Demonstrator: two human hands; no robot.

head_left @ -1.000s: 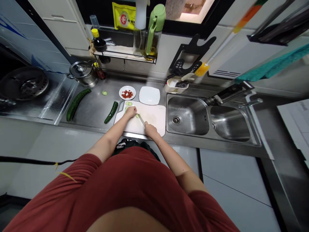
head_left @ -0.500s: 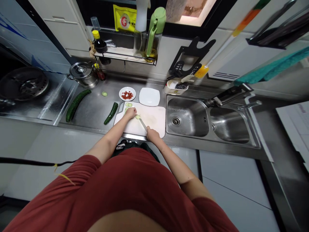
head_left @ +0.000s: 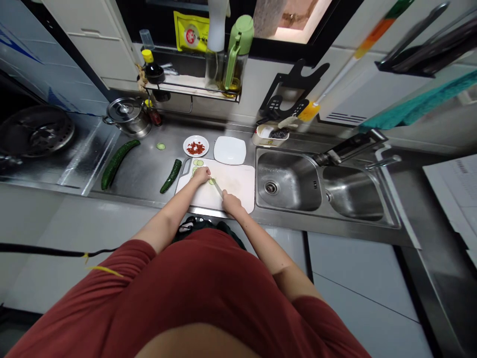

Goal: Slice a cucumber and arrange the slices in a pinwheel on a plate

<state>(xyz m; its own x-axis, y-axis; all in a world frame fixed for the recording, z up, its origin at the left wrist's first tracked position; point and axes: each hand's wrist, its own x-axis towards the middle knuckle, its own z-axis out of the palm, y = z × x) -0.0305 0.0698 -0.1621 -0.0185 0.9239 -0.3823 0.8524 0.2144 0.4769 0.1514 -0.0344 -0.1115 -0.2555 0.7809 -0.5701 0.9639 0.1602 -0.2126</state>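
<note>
My right hand (head_left: pixel 231 203) is closed round the handle of a knife (head_left: pixel 218 189) over the white cutting board (head_left: pixel 238 179). The blade points up and left, its tip at a pale green cucumber slice (head_left: pixel 212 182). My left hand (head_left: pixel 201 175) rests on the left half of the board with curled fingers, close to the blade tip. What its fingers hold, if anything, is hidden. More cucumber slices (head_left: pixel 198 163) lie beyond and partly under my left hand. A cut length of cucumber (head_left: pixel 171 176) lies on the counter left of the board.
Behind the board stand a plate of chopped red pieces (head_left: pixel 196 145) and a white square plate (head_left: pixel 230 150). A whole cucumber (head_left: pixel 118 164), a cucumber end (head_left: pixel 160 146) and a lidded pot (head_left: pixel 128 117) are to the left. A double sink (head_left: pixel 288 179) adjoins the board's right side.
My right hand has moved slightly left and away from me, bringing the knife over the cucumber slice. My left hand has stayed nearly in place.
</note>
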